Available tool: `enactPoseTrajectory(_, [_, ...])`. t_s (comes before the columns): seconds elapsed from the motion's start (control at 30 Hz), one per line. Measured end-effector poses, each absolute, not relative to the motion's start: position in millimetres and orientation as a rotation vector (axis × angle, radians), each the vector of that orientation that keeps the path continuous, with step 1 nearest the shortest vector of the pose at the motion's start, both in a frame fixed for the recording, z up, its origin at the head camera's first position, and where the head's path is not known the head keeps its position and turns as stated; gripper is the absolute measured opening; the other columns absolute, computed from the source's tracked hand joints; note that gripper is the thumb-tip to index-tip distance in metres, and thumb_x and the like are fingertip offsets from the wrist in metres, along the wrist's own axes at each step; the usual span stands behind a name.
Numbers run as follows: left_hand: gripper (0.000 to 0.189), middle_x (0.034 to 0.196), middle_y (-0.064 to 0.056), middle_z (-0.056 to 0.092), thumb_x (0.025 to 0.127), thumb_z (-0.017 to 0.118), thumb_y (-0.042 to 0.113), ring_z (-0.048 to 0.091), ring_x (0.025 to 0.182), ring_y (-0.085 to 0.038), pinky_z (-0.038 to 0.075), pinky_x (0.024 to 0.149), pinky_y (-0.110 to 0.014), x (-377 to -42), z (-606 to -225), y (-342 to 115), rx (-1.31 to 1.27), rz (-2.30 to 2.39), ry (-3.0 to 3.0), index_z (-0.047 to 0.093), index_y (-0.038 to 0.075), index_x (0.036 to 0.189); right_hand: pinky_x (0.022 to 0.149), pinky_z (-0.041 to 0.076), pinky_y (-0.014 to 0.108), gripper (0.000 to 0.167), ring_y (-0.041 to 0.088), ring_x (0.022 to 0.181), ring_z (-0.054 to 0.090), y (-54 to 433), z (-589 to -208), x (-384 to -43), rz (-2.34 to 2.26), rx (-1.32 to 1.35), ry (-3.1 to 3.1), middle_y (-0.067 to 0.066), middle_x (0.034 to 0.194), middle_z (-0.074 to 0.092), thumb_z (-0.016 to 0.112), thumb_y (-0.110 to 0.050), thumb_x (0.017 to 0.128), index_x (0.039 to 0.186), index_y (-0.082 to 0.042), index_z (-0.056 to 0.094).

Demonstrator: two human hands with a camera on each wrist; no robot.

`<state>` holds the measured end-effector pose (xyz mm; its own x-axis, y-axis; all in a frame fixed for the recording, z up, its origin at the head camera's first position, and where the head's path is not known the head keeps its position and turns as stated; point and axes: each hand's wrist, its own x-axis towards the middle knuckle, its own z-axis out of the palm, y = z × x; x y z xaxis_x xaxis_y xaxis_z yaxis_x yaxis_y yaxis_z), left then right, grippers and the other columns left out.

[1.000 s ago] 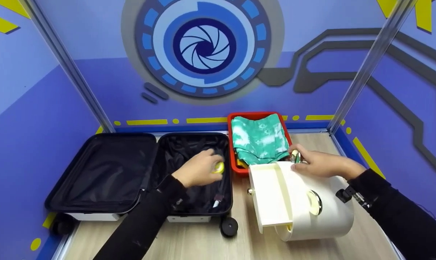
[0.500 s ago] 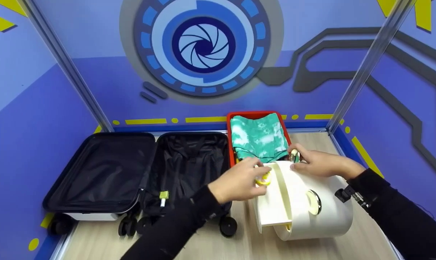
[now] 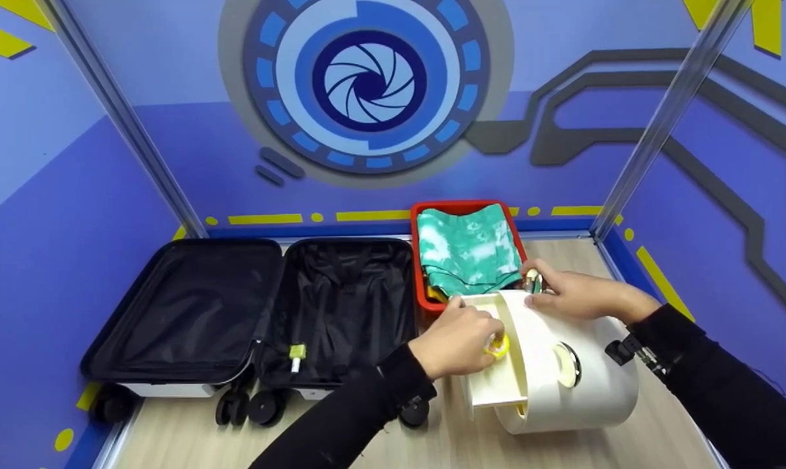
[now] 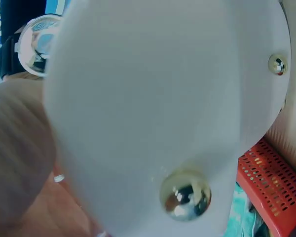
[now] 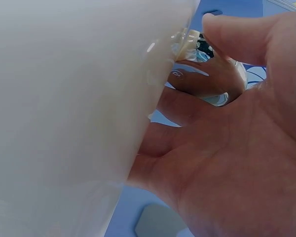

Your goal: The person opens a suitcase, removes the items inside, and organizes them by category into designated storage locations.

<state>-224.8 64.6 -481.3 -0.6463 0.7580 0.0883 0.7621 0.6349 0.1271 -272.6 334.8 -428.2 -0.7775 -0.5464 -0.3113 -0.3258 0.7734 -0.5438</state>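
Observation:
Over the pulled-out drawer [image 3: 497, 384] of a white rounded drawer box [image 3: 582, 397], my left hand [image 3: 458, 339] pinches a small yellow ring-shaped thing [image 3: 501, 346]. Its exact kind is partly covered by the fingers. The drawer's white front fills the left wrist view, with a gold ball knob [image 4: 185, 195] on it. My right hand [image 3: 572, 296] grips the box's far edge, thumb on top, beside a shiny gold round fitting [image 3: 533, 281]. In the right wrist view its fingers pass behind the white wall [image 5: 79, 118].
Left of the box lies an open black suitcase [image 3: 328, 312], wheels toward me. A yellow-green and white item [image 3: 296, 355] lies in its right half. Behind the drawer, a red basket [image 3: 416, 260] holds a folded green-and-white cloth [image 3: 465, 247]. Blue walls stand around the table [image 3: 204, 436].
My left hand has carried the yellow ring-shaped thing rightward from over the suitcase, then down into the drawer area. The right hand and the box have stayed put.

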Motion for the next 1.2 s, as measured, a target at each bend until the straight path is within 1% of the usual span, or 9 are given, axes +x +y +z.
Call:
enactPoseTrajectory(0.17, [0.007, 0.089, 0.015, 0.076, 0.090, 0.084, 0.025, 0.069, 0.085, -0.008, 0.042, 0.097, -0.037, -223.4, -478.0, 72.6, -1.255, -0.204, -2.906, 0.079, 0.027, 0.092, 0.097, 0.055, 0.051, 0.045, 0.029, 0.109, 0.069, 335.3, -427.6, -273.7, -0.652, -0.659, 2.503, 0.015, 0.114, 0.071, 0.059, -0.038, 0.114, 0.150, -0.022, 0.036])
enactPoseTrajectory(0.27, [0.010, 0.082, 0.015, 0.073, 0.089, 0.083, 0.021, 0.067, 0.081, -0.007, 0.044, 0.100, -0.039, -223.7, -474.6, 76.2, -1.242, -0.175, -2.936, 0.075, 0.027, 0.086, 0.097, 0.053, 0.050, 0.045, 0.029, 0.108, 0.068, 335.8, -427.1, -273.7, -0.649, -0.658, 2.511, 0.014, 0.113, 0.070, 0.060, -0.037, 0.114, 0.149, -0.022, 0.037])
enactPoseTrajectory(0.43, [0.018, 0.074, 0.014, 0.066, 0.092, 0.080, 0.019, 0.061, 0.074, -0.007, 0.046, 0.112, -0.047, -225.1, -472.4, 78.2, -1.245, -0.164, -2.979, 0.069, 0.024, 0.079, 0.100, 0.054, 0.054, 0.046, 0.032, 0.115, 0.069, 336.1, -426.9, -273.8, -0.647, -0.659, 2.514, 0.019, 0.123, 0.071, 0.059, -0.039, 0.114, 0.150, -0.023, 0.036])
enactPoseTrajectory(0.57, [0.015, 0.078, 0.013, 0.071, 0.098, 0.076, 0.026, 0.064, 0.076, -0.007, 0.045, 0.103, -0.040, -225.5, -472.2, 75.2, -1.291, -0.151, -2.956, 0.075, 0.024, 0.083, 0.099, 0.055, 0.054, 0.047, 0.032, 0.114, 0.070, 335.8, -426.8, -273.7, -0.657, -0.649, 2.504, 0.019, 0.122, 0.072, 0.059, -0.039, 0.114, 0.152, -0.023, 0.036])
enactPoseTrajectory(0.67, [0.013, 0.094, 0.013, 0.080, 0.102, 0.072, 0.032, 0.071, 0.088, -0.009, 0.043, 0.091, -0.035, -225.7, -471.9, 69.5, -1.312, -0.183, -2.878, 0.083, 0.025, 0.096, 0.097, 0.056, 0.052, 0.047, 0.031, 0.112, 0.070, 335.3, -427.0, -273.6, -0.669, -0.646, 2.494, 0.019, 0.121, 0.072, 0.059, -0.039, 0.114, 0.152, -0.023, 0.036])
enactPoseTrajectory(0.83, [0.017, 0.114, 0.010, 0.081, 0.106, 0.068, 0.034, 0.072, 0.105, -0.015, 0.046, 0.091, -0.034, -223.2, -469.2, 51.2, -1.251, -0.375, -2.745, 0.083, 0.025, 0.108, 0.093, 0.056, 0.048, 0.048, 0.027, 0.107, 0.069, 334.7, -429.2, -273.8, -0.662, -0.645, 2.492, 0.016, 0.116, 0.071, 0.060, -0.039, 0.114, 0.152, -0.022, 0.036])
enactPoseTrajectory(0.93, [0.016, 0.116, 0.006, 0.078, 0.107, 0.068, 0.031, 0.069, 0.108, -0.016, 0.052, 0.093, -0.033, -221.1, -467.8, 37.5, -1.154, -0.521, -2.674, 0.081, 0.023, 0.109, 0.097, 0.058, 0.053, 0.049, 0.032, 0.114, 0.071, 335.6, -430.0, -273.8, -0.655, -0.638, 2.493, 0.021, 0.125, 0.071, 0.059, -0.041, 0.114, 0.153, -0.022, 0.036])
enactPoseTrajectory(1.07, [0.011, 0.106, 0.001, 0.069, 0.104, 0.066, 0.021, 0.064, 0.093, -0.015, 0.054, 0.080, -0.027, -222.1, -470.6, 22.3, -0.976, -0.733, -2.625, 0.077, 0.017, 0.105, 0.103, 0.057, 0.061, 0.051, 0.038, 0.123, 0.070, 338.1, -428.5, -273.5, -0.652, -0.626, 2.493, 0.026, 0.133, 0.070, 0.058, -0.042, 0.114, 0.155, -0.023, 0.035])
enactPoseTrajectory(1.2, [0.011, 0.091, 0.003, 0.067, 0.101, 0.064, 0.018, 0.060, 0.073, -0.011, 0.048, 0.063, -0.026, -222.9, -480.8, 9.4, -0.804, -0.801, -2.711, 0.072, 0.017, 0.095, 0.099, 0.054, 0.054, 0.048, 0.031, 0.112, 0.069, 335.9, -428.3, -274.3, -0.650, -0.637, 2.483, 0.017, 0.116, 0.071, 0.058, -0.039, 0.115, 0.153, -0.023, 0.035])
